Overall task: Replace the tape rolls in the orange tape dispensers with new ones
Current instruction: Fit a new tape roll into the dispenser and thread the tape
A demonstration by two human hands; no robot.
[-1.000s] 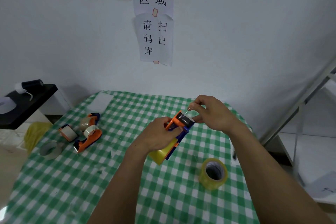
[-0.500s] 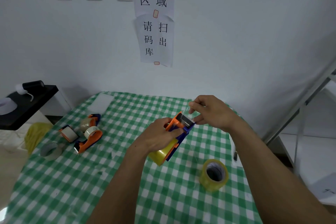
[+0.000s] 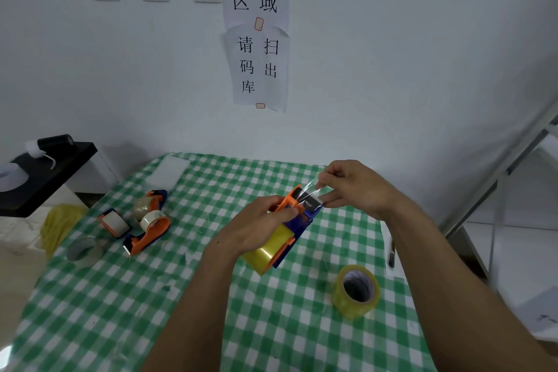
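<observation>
**New roll seated, tape end being threaded**

Nearest, on the green checked tablecloth (image 3: 120, 311), a spare roll (image 3: 356, 291) of yellow tape stands on its own, right of the forearms and touched by neither hand.

Just beyond it, lifted off the table, is the orange and blue dispenser (image 3: 297, 217). The left hand (image 3: 256, 226) grips it, fingers curled round its body. A full yellow roll (image 3: 265, 251) sits in its near, lower end. The right hand (image 3: 350, 187) pinches the clear tape end (image 3: 308, 190) between thumb and fingertips, drawn taut over the dispenser's mouth.

This one looks nearly done: the roll is in, and what seems left is seating the tape end at the cutter.

Farther left on the cloth lie a second dispenser (image 3: 151, 231) and a third dispenser (image 3: 152, 199), close together, each with a pale, thinner roll. A small orange-edged piece (image 3: 113, 222) and a grey ring (image 3: 84, 252) lie beside them. Those two probably await new rolls, and only one spare is in sight.

Paper signs (image 3: 256, 30) hang on the wall behind.
</observation>
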